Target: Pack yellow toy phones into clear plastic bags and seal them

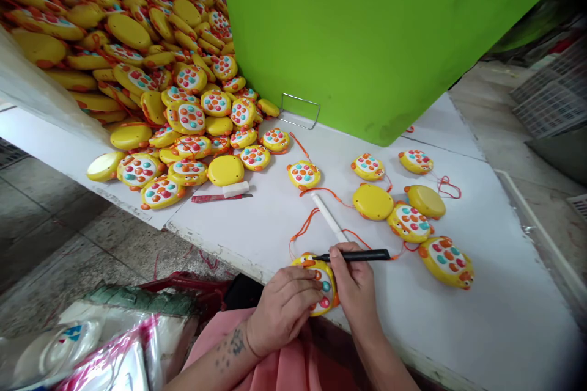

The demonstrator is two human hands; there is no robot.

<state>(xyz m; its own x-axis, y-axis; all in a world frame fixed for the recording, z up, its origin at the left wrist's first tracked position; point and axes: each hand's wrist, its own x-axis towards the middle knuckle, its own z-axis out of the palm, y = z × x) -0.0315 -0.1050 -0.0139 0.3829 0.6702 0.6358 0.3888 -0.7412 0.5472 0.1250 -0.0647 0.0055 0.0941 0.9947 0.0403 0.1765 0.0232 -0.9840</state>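
Note:
At the table's near edge, my left hand (285,305) lies over a yellow duck-shaped toy (326,281) with coloured buttons, its fingers wrapped on the toy's left side. My right hand (354,284) grips a black marker (362,255) whose tip touches the toy's top end, by the eyes. An orange strap loops from this toy. Just behind my hands lies a white marker (328,216). Several similar toys sit to the right, one of them face down (373,201).
A large heap of the same toys (183,91) covers the left of the table (257,226). A green board (358,36) stands behind, with a wire stand (300,111) at its foot. A red-handled blade (220,198) lies near the heap. Plastic bags (114,357) are at lower left.

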